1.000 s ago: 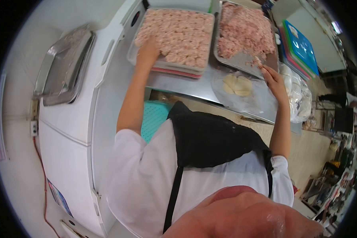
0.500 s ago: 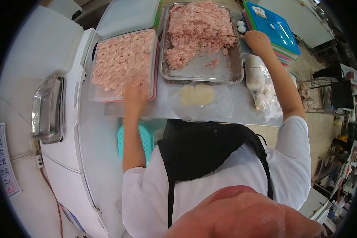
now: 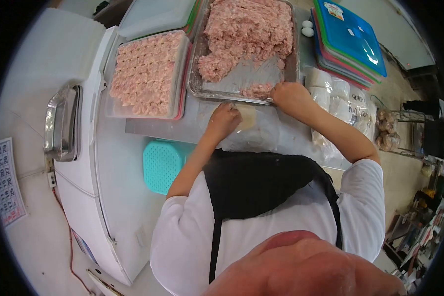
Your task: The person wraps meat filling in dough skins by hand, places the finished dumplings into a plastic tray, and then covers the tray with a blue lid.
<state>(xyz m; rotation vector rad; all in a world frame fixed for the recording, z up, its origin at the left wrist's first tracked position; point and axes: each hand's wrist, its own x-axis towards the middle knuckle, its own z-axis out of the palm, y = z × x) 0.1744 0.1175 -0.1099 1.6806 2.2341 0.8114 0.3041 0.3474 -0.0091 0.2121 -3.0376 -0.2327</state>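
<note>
The left hand [image 3: 224, 121] lies on the pale round dough wrappers [image 3: 247, 117] at the steel table's [image 3: 158, 129] near edge; I cannot tell its grip. At its 2 o'clock, the right hand [image 3: 291, 96], grip pressed together, touches the rectangular metal tray's [image 3: 241, 79] rim beside a pink mince lump [image 3: 256, 90].

The left hand [image 3: 223, 120] is off the dumpling tub [image 3: 143, 74], now on the wrappers [image 3: 247, 117] by the bench's front edge; the right hand [image 3: 291, 96] is back at the near rim of the meat tray [image 3: 198, 92].

A steel table [image 3: 155, 129] bears meat tray [image 3: 244, 79], dumpling box [image 3: 133, 114], wrapper bags [image 3: 333, 93], lids [image 3: 350, 39].
</note>
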